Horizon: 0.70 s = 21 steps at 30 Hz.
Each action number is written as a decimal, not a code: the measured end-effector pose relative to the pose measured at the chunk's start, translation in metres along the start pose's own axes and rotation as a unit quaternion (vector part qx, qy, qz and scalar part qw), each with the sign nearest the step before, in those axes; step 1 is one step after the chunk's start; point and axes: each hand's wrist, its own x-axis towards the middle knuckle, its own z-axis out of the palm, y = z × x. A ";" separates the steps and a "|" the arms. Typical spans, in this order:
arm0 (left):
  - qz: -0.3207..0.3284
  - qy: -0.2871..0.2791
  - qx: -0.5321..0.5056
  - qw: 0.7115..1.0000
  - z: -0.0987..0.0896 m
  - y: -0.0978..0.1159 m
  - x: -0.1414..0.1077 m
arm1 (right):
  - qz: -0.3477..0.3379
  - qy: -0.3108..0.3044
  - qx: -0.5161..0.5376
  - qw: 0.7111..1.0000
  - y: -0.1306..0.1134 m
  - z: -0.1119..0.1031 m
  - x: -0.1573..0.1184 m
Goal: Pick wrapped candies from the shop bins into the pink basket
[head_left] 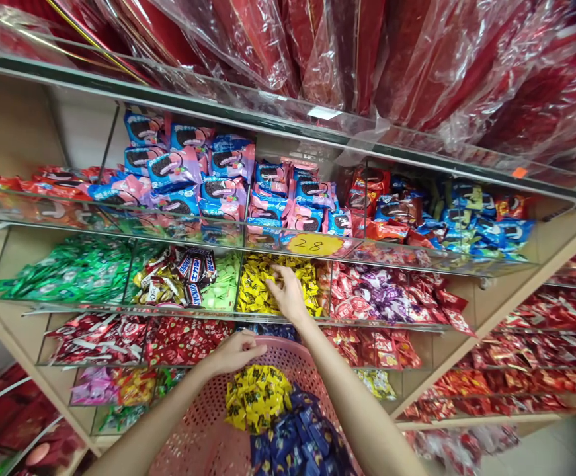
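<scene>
My right hand (288, 293) reaches into a shelf compartment of yellow-wrapped candies (255, 281), its fingers spread over them with nothing visibly held. My left hand (235, 352) is at the far rim of a pink perforated basket (198, 416), its fingers curled round that rim. Inside the basket lie a heap of yellow candies (258, 396) and, beside it on the right, a heap of dark blue candies (300, 436).
Green candies (77, 268) and Snickers pieces (193, 274) fill compartments on the left; red and purple ones (374, 291) lie on the right. Blue and pink biscuit packs (223, 192) sit above, behind a glass edge with a yellow price tag (316, 244).
</scene>
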 end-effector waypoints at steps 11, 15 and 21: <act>0.015 0.002 -0.002 1.000 0.000 -0.004 -0.001 | -0.038 0.061 0.122 0.990 -0.033 -0.033 -0.059; 0.025 0.001 -0.004 1.000 0.001 -0.006 -0.002 | -0.007 0.085 0.153 0.985 -0.035 -0.037 -0.079; 0.018 0.005 -0.003 1.000 0.001 -0.006 -0.002 | 0.027 0.101 0.184 0.977 -0.034 -0.036 -0.091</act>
